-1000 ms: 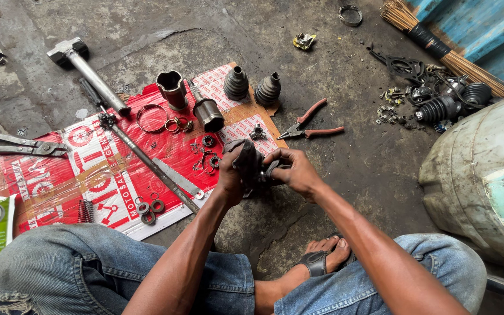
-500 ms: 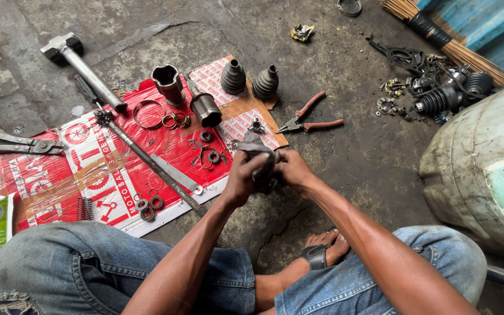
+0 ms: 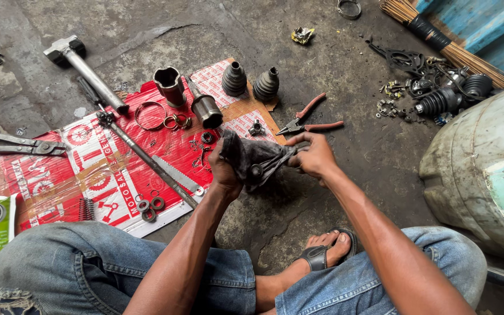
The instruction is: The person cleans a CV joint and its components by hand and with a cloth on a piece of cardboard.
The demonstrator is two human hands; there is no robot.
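1. A dark, grease-stained rag (image 3: 246,156) sits near the middle of the frame, bunched and crumpled, held up off the concrete floor just right of the red printed sheet.
2. A small dark metal part (image 3: 269,166) is wrapped in the rag; a rounded end pokes out at the rag's lower middle, and a slim shaft runs up to the right. Its full shape is hidden by the cloth.
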